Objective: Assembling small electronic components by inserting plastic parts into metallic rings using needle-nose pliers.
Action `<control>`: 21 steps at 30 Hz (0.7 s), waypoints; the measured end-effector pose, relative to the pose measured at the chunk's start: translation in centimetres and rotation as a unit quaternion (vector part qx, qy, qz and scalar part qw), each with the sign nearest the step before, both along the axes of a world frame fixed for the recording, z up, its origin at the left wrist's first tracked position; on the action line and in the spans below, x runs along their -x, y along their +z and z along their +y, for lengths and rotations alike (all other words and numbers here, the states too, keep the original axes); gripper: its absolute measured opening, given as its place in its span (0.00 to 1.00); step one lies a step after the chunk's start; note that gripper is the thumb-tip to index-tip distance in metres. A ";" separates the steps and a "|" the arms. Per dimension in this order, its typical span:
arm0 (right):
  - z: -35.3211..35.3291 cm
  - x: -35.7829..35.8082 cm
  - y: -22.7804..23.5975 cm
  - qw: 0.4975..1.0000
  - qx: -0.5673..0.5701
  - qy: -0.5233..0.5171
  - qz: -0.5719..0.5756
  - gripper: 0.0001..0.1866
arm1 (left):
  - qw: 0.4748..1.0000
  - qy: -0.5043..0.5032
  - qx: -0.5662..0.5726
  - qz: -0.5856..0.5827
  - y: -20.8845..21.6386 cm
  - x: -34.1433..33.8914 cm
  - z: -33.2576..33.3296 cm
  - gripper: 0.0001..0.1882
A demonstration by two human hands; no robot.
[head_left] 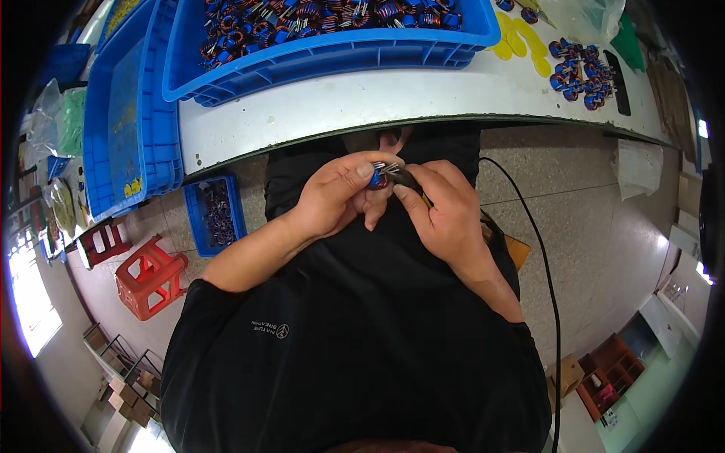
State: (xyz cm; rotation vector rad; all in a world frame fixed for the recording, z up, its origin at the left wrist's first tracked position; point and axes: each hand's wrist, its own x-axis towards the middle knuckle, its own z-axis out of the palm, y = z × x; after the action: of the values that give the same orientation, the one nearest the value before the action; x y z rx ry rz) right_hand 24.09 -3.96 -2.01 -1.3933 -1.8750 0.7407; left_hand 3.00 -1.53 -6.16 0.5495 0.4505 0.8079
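Just off the front edge of the table, my left hand (332,192) is closed with a small wire-wound coil (376,180) between thumb and fingers. Blue and dark red show on the coil, and its silvery wire leads point up and away. My right hand (447,208) is wrapped round a dark hand tool (408,180) that looks like pliers, with a bit of yellow at its handle. The tool's head is right at the coil's leads; its tip and most of its handles are hidden by my fingers.
A large blue bin (332,57) full of similar coils stands on the white table (249,124). To its right lie yellow discs (516,41) and a coil group (581,74). A blue crate (214,217), red stool (149,278) and black cable (545,257) are lower.
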 end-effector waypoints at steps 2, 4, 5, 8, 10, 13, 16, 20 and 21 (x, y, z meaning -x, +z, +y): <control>0.2 -0.5 0.0 1.000 -0.005 0.019 -0.001 0.10 | 0.998 -0.029 0.041 -0.049 0.1 0.2 0.3 0.20; 0.3 -0.7 -0.1 0.999 -0.009 0.039 -0.002 0.10 | 0.990 -0.057 0.081 -0.098 0.4 0.3 0.5 0.20; 0.3 -0.7 -0.2 0.999 -0.009 0.039 -0.002 0.10 | 0.990 -0.057 0.081 -0.098 0.5 0.3 0.5 0.20; 0.1 -0.7 -0.8 0.999 -0.037 0.035 0.008 0.09 | 0.986 -0.044 0.116 -0.107 0.8 0.1 0.1 0.20; 0.0 -0.7 -1.3 0.998 -0.046 0.034 0.012 0.09 | 0.985 -0.039 0.128 -0.110 1.1 0.0 -0.2 0.19; 0.3 -0.9 -2.3 0.992 -0.115 0.048 -0.013 0.08 | 0.983 -0.019 0.160 -0.091 1.7 -0.2 -0.7 0.19; 0.5 -1.3 -2.3 0.986 -0.151 0.059 -0.029 0.09 | 0.981 -0.020 0.169 -0.088 1.7 0.0 -1.1 0.19; 0.7 -1.8 -1.9 0.975 -0.197 0.081 -0.057 0.10 | 0.981 -0.042 0.159 -0.104 1.3 0.3 -1.4 0.19; 0.6 -1.8 -1.9 0.976 -0.197 0.079 -0.056 0.10 | 0.980 -0.049 0.157 -0.110 1.2 0.3 -1.3 0.19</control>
State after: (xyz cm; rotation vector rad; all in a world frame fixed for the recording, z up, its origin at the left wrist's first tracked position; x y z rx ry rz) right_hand 25.90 -3.31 -3.92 -1.0608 -2.0999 0.3411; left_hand 2.74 -2.80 -4.93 0.1842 0.3343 0.6767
